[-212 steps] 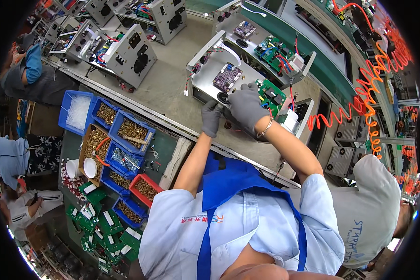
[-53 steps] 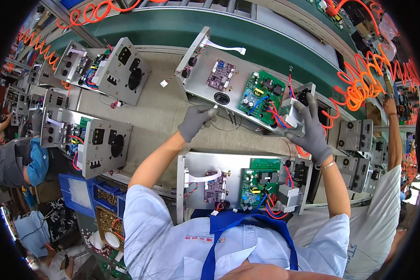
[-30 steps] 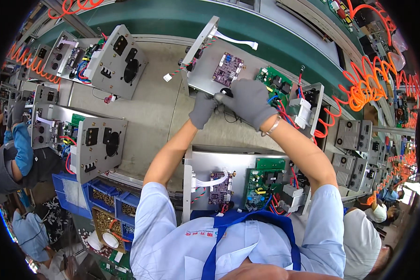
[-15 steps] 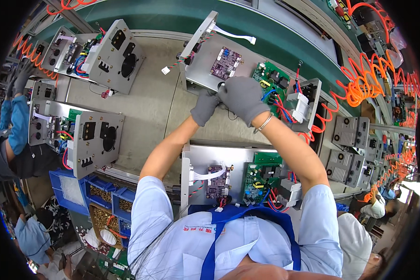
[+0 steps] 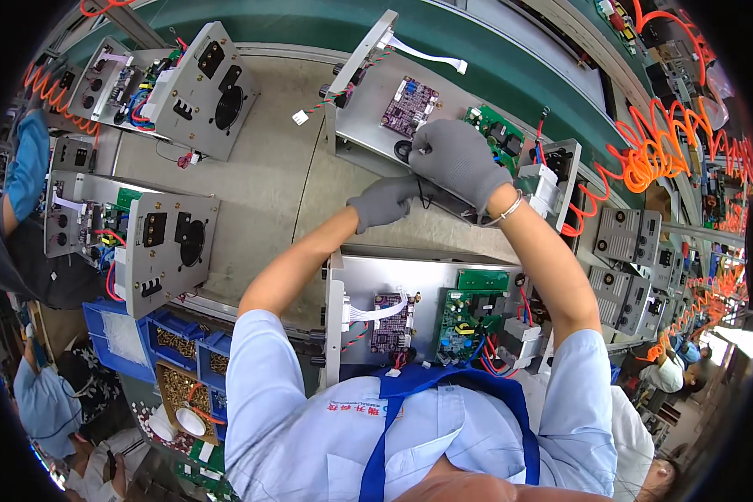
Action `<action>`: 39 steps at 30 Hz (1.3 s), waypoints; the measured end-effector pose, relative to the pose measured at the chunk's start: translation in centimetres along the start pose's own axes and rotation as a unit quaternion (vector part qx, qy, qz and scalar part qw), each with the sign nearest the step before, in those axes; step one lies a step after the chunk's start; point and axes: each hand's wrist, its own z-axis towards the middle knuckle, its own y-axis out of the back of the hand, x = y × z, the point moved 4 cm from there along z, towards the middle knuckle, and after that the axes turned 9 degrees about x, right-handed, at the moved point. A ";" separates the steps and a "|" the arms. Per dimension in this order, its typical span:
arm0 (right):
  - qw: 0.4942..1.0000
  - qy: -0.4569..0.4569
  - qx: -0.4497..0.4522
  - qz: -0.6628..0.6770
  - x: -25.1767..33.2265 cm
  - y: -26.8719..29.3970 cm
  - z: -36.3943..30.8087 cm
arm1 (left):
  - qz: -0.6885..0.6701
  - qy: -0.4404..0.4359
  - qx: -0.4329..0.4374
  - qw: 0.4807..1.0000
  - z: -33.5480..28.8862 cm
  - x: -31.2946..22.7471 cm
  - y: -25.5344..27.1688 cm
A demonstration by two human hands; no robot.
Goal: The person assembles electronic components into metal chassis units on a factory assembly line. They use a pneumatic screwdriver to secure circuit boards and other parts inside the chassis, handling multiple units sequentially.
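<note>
Head view: the open metal chassis (image 5: 363, 127) lies beyond both gloved hands, slanting away from the upper left toward the lower right, its near long edge just at the fingers. Over that edge sits the right hand (image 5: 460, 163), back of the glove upward, fingers curled inward beside a round black opening (image 5: 402, 151) in the chassis floor; the fingertips are hidden, so I cannot tell whether they grip anything. A purple circuit board (image 5: 410, 106) lies just past its knuckles, a green circuit board (image 5: 492, 134) to its right. Lower and to the left, the left hand (image 5: 382, 203) points its fingers rightward at the chassis's near side, close to a thin dark wire (image 5: 424, 199); whether they pinch it cannot be made out. The left forearm rises up and to the right, while the right one leans inward to a bracelet (image 5: 510, 207) at the wrist. Nearer the body lies a second chassis (image 5: 385, 278), apart from both hands.
</note>
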 end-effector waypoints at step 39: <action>0.971 0.012 -0.231 0.066 -7.3 5.1 -3.8 | 0.458 -0.118 0.157 0.867 -2.4 -3.6 -0.2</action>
